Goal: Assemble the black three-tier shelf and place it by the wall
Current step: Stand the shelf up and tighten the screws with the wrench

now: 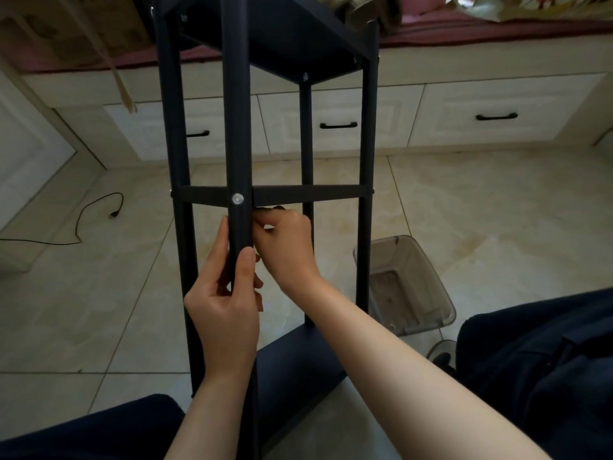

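The left hand (225, 303) curls around the near post (236, 134) of the black shelf (278, 38), thumb across its front. The right hand (288, 242) pinches something small under the crossbar (308, 194), beside the screw (237, 198). The shelf stands on the tiled floor (481, 207); a clear bin (408, 287) lies at its right.

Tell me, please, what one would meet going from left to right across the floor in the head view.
Black cable → left hand gripping the nearest post of the black shelf → right hand reaching behind that post → clear plastic bin → dark-clothed leg.
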Available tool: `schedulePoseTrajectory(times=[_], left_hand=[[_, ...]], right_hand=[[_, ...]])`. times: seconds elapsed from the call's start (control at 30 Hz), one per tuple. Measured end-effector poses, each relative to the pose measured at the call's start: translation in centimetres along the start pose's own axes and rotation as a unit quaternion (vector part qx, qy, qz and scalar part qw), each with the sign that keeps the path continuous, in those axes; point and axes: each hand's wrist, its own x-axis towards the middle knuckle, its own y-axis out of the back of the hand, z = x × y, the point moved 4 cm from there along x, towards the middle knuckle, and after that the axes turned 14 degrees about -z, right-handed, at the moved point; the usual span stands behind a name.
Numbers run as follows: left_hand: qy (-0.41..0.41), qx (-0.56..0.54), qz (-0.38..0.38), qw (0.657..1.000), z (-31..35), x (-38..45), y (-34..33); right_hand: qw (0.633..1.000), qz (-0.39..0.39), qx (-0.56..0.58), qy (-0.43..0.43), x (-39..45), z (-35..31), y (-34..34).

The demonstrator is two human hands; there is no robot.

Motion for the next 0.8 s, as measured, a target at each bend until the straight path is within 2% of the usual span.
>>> schedulePoseTrajectory(times=[0.17, 0.5, 0.8], left_hand=[[-0.003, -0.004, -0.001, 1.0, 0.1, 0.1, 0.0], [0.003, 0.0, 0.0, 1.0, 0.0, 0.0, 0.1], [0.012, 0.009, 0.011, 1.0, -0.1, 0.0, 0.4]], right_hand=[[1.0, 0.021, 0.012, 0.016, 0.2, 0.3, -0.2], [1.0, -0.013, 0.01, -0.019, -1.8, 1.1, 0.7], [0.997, -0.041, -0.064, -0.003, -1.6, -0.5, 1.6]])
